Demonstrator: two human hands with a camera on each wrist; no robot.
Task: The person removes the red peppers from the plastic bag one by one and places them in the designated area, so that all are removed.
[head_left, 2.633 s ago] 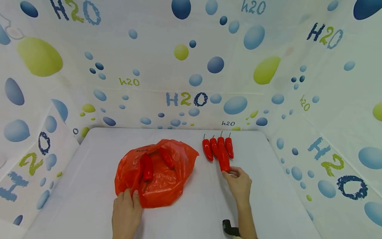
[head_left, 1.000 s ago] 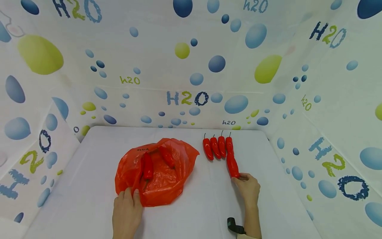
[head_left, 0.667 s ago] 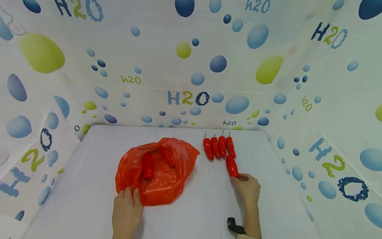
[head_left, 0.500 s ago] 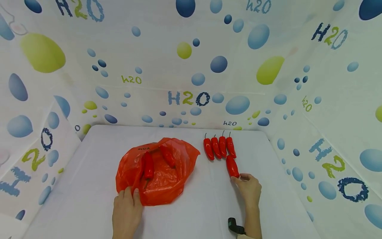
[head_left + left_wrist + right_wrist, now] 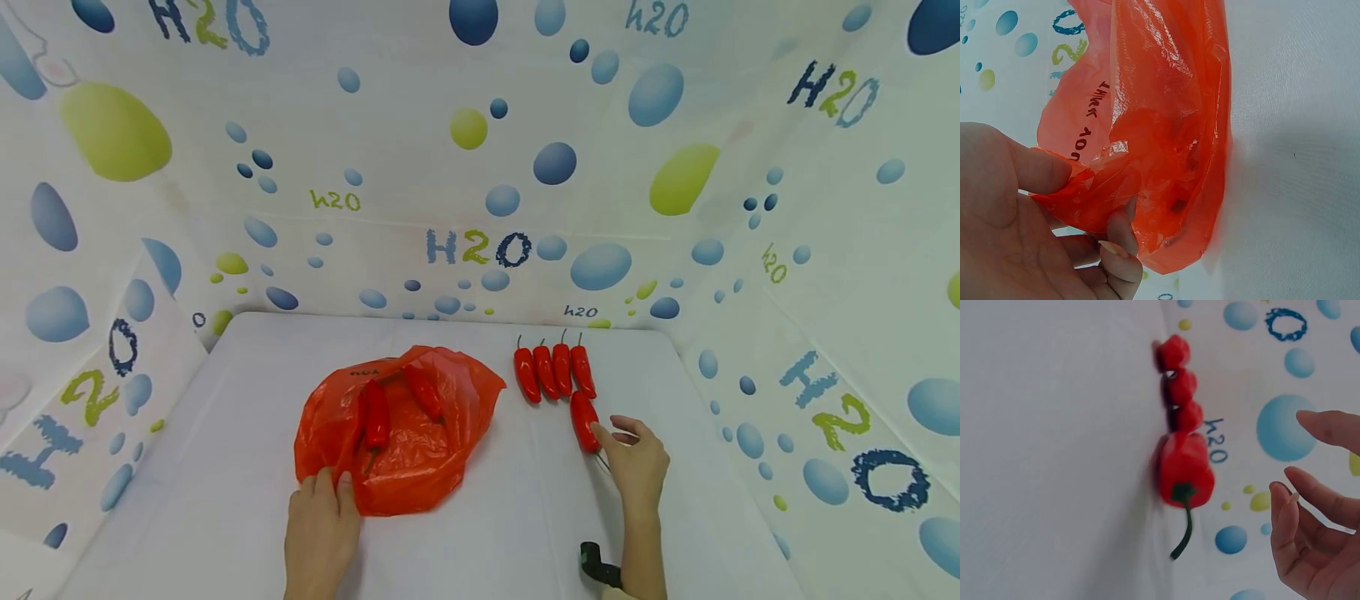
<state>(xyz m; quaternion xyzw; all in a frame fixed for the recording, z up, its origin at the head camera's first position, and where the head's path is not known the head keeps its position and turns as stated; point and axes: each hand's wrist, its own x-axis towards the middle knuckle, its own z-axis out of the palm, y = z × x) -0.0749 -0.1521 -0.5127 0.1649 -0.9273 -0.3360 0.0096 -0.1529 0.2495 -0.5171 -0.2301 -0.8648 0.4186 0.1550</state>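
My left hand [image 5: 322,521] pinches the near left edge of a red plastic bag [image 5: 412,497]; in the left wrist view the bag's film [image 5: 1166,169] runs between thumb and curled fingers. Two red chili peppers [image 5: 377,414] show in the bag's mouth. On the right, a red chili pepper [image 5: 584,422] lies with its stem toward me, its far end close to a row of several more chili peppers [image 5: 544,372]. Beside its stem end is my right hand [image 5: 637,462]; the right wrist view has the thumb and fingers [image 5: 1325,500] apart, with nothing between them.
A white table top [image 5: 480,550] carries the bag and peppers. White sheeting [image 5: 375,125] with blue and green drops and H2O lettering rises behind and at both sides. A black device [image 5: 598,568] sits at my right wrist.
My right hand has moved the chili pepper rightward and toward me, below the row's right end, and has let go of it, drawing slightly right. The left hand keeps its hold on the bag.
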